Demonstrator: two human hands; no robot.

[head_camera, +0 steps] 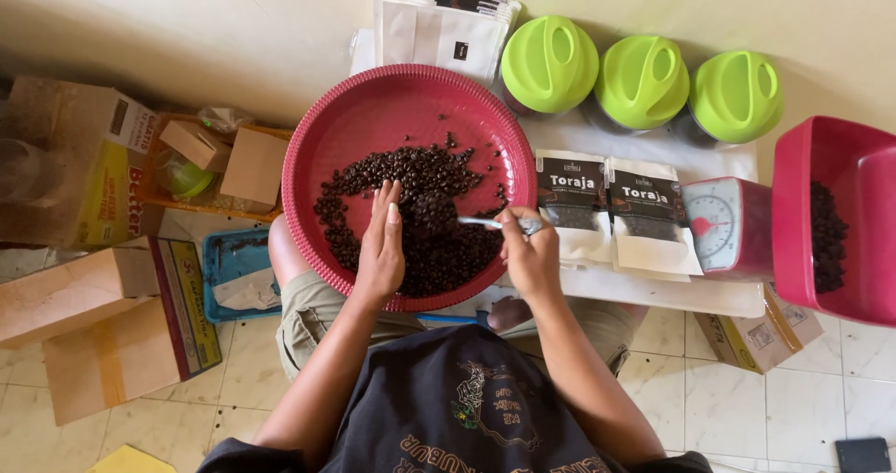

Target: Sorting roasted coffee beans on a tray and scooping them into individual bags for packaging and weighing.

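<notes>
One round red basin rested on the person's lap, holding one heap of coffee beans. Three green-lidded jars and two printed pouches lay beyond. The left hand lay flat and released on the beans; the right hand grasped a metal spoon heaped with beans.

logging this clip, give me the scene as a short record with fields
left hand: left hand flat on the coffee beans
right hand: right hand holds a spoon heaped with beans
container: round red tray resting on the person's lap
beside it: two filled pouches, a red dial scale, three green-lidded jars
far right: red tub with more beans
</notes>
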